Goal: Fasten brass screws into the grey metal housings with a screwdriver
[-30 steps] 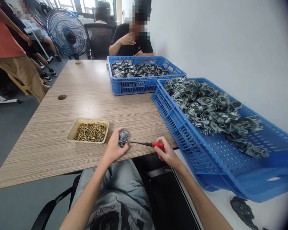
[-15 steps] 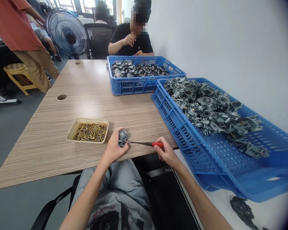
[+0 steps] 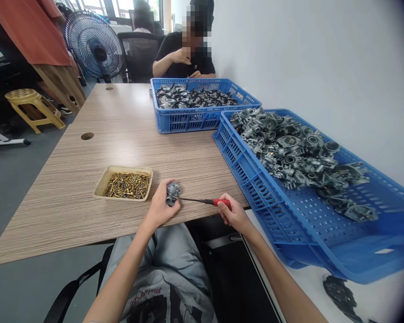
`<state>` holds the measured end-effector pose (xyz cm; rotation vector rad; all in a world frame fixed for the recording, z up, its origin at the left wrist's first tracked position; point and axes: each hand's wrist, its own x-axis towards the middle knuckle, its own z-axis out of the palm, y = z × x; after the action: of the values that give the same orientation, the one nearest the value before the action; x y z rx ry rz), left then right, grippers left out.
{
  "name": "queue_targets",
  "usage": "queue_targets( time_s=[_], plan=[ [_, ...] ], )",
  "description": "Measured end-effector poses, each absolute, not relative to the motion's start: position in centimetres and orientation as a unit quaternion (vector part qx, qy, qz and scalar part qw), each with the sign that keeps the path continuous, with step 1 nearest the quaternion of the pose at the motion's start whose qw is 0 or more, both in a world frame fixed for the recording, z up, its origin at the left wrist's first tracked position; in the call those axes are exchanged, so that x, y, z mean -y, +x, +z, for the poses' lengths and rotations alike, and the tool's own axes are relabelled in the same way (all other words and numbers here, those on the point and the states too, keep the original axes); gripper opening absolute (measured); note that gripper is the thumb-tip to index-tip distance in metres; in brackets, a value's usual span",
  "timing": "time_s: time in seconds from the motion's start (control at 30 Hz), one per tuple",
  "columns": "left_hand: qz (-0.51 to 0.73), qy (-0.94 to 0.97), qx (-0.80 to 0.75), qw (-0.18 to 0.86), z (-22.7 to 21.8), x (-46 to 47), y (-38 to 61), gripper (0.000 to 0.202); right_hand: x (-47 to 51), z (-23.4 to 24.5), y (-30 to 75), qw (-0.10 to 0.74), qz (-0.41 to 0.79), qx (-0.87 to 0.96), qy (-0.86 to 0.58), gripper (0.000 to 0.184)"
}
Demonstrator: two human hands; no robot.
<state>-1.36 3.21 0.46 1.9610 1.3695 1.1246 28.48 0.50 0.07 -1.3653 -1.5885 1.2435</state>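
Observation:
My left hand (image 3: 160,205) is closed around a grey metal carburetor body (image 3: 172,192) on the table near its front edge. From the right, my right hand (image 3: 233,211) grips the red handle of a screwdriver (image 3: 222,202). The screwdriver's dark shaft lies almost level, and its tip meets the side of the carburetor body beside my left thumb. What exactly the tip touches is too small to make out. Left of my left hand stands a cream plastic tub (image 3: 99,188) holding many small brass parts (image 3: 128,185).
A blue crate (image 3: 242,179) of grey metal bodies stands at my right. Behind it another blue crate (image 3: 188,121) holds similar parts. Across the wooden table (image 3: 70,193) sits a person in black (image 3: 170,56). A fan (image 3: 94,45) and a yellow stool (image 3: 37,107) stand beyond.
My right hand and the screwdriver handle have shifted very slightly, with the tip still at the carburetor body. In the background, the person in the orange top has moved right.

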Motion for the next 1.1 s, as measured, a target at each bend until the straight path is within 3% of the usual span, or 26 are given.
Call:
queue_targets(
  time_s=[1.1],
  plan=[
    [0.406, 0.721, -0.500, 0.257, 0.40, -3.25, -1.52, 0.069, -0.59, 0.51, 28.49, 0.331, 0.406, 0.658, -0.541, 0.043]
  ],
)
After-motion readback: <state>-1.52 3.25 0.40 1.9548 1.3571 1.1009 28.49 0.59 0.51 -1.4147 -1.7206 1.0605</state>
